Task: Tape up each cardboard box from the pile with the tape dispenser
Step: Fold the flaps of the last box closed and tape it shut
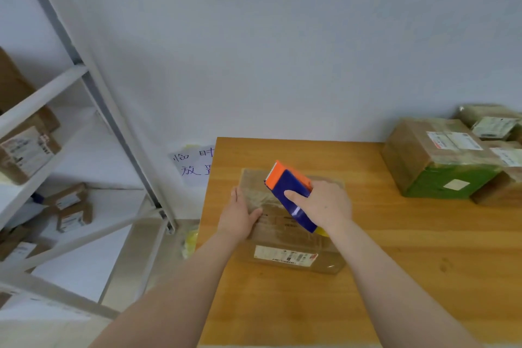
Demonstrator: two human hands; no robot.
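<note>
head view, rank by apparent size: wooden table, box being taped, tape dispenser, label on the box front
1. wooden table
2. cardboard box
3. tape dispenser, though raised nearer the camera
4. shipping label

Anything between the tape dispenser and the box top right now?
Nothing visible. The right hand holds the tape dispenser directly over the cardboard box. The left hand rests on the box's left edge, beside the dispenser.
</note>
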